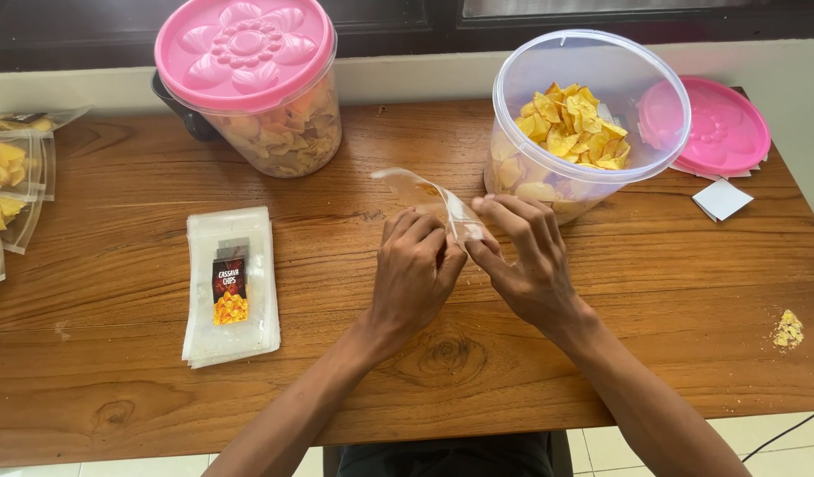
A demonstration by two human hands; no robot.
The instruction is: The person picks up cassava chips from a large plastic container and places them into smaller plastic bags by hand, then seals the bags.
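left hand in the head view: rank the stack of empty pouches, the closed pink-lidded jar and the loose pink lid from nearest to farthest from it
From the left hand:
1. Stack of empty pouches, on the table to its left.
2. Closed pink-lidded jar, at the back left.
3. Loose pink lid, far right, behind the open tub.

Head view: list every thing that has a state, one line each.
Left hand: pinching the clear pouch.
Right hand: pinching the same pouch.
Clear pouch: held up, looks empty.
Left jar: closed, pink lid on.
Right jar: open, tilted, chips inside.
Pink lid: off, flat on table.
Pouch stack: flat, unfilled.
Bags: filled with chips.
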